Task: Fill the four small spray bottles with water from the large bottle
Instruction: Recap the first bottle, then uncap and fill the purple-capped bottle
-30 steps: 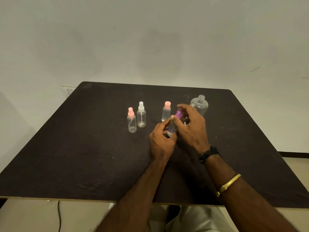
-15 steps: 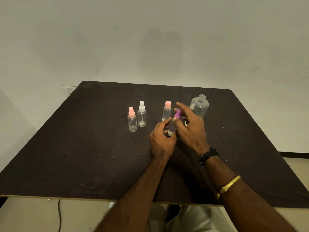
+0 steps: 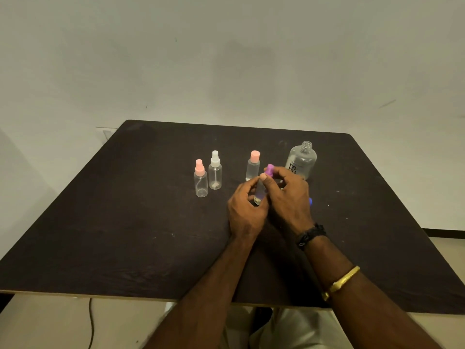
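Right hand (image 3: 289, 197) fingers now curled, pinching purple spray top (image 3: 270, 170); left hand (image 3: 245, 210) grips small bottle (image 3: 259, 195); large bottle (image 3: 302, 159) label "re nu".

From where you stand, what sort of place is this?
Likely a plain indoor room used as a simple workstation: a bare pale wall, a dark table, and a large bottle with small spray bottles standing on it.

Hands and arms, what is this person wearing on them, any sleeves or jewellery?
No sleeves show; both forearms are bare. Behind the right hand, the wrist carries a black band, and a gold bangle sits further up that forearm. The left hand and its wrist wear nothing.
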### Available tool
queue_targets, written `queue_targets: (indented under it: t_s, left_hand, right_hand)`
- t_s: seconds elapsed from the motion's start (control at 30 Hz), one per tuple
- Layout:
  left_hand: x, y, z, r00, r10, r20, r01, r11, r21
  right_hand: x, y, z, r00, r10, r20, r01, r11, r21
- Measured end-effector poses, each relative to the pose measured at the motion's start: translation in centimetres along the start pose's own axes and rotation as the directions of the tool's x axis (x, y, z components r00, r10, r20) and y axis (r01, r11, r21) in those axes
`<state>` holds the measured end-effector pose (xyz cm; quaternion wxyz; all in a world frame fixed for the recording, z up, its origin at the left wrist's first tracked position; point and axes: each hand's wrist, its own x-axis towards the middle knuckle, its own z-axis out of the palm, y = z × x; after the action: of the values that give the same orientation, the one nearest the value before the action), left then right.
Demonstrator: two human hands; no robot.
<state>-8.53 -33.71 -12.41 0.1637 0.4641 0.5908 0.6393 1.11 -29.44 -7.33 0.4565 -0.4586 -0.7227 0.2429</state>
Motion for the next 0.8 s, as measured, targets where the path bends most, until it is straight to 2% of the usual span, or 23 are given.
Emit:
queue_targets:
  t_s: [0.33,0.6,0.8]
  left_hand:
    - [-0.1,0.4,0.0,1.000,0.015,0.012,-0.015,1.000,0.015]
    - [0.0,0.3,0.3,0.999,-0.019,-0.028,0.020,0.999,0.036]
    - [0.1,0.2,0.4,0.998,-0.037,-0.042,0.038,0.999,0.020]
  right_hand:
    - [-0.2,0.2,0.8,0.994,0.004,-0.108,-0.009,0.999,-0.046]
    - [-1.3,0.5,1.4,0.991,0.109,-0.075,-0.105,0.993,0.058]
    - [-1.3,0.5,1.9,0.988,0.125,-0.088,-0.119,0.991,0.068]
